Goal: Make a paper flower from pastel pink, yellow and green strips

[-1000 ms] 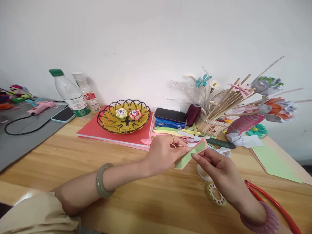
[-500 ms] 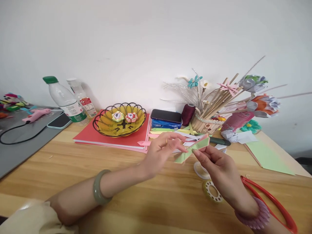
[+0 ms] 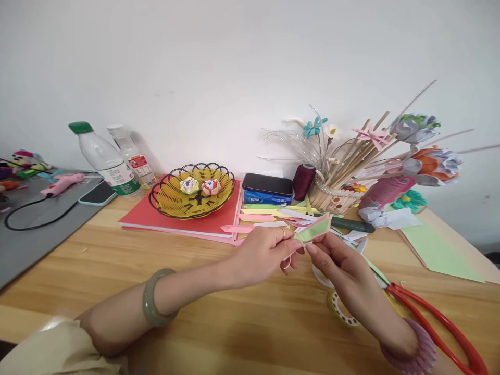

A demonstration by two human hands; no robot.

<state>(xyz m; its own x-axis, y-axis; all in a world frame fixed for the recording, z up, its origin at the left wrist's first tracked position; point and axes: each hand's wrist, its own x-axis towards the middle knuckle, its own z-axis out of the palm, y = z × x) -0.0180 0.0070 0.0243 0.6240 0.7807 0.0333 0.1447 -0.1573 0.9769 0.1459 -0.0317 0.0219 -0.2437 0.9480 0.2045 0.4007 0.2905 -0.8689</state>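
Observation:
A folded strip of green paper (image 3: pixel 318 229) with pink edges is held above the table between both hands. My left hand (image 3: pixel 269 255) is closed on its left end, the thumb lying across the paper near its middle. A thin pale string (image 3: pixel 288 260) hangs below these fingers. My right hand (image 3: pixel 344 265) pinches the strip's lower edge from the right. Below the right hand lie a roll of tape (image 3: pixel 344 310) and, partly hidden behind the fingers, a white ring (image 3: pixel 322 277). Red-handled scissors (image 3: pixel 437 317) rest beside the right forearm.
Behind the hands are paper strips (image 3: pixel 265 211), a blue packet (image 3: pixel 267 197) with a black phone (image 3: pixel 267 183) on it, and a thread spool (image 3: pixel 303 181). A yellow basket (image 3: pixel 167 195) sits on red paper (image 3: pixel 135 216). Bottles (image 3: pixel 113 166) stand left; a stick basket (image 3: pixel 332 200) stands right.
My left hand has gone from loose, extended fingers to a closed grip around the strip's left end, covering it. The right hand keeps its pinch. The view has shifted slightly.

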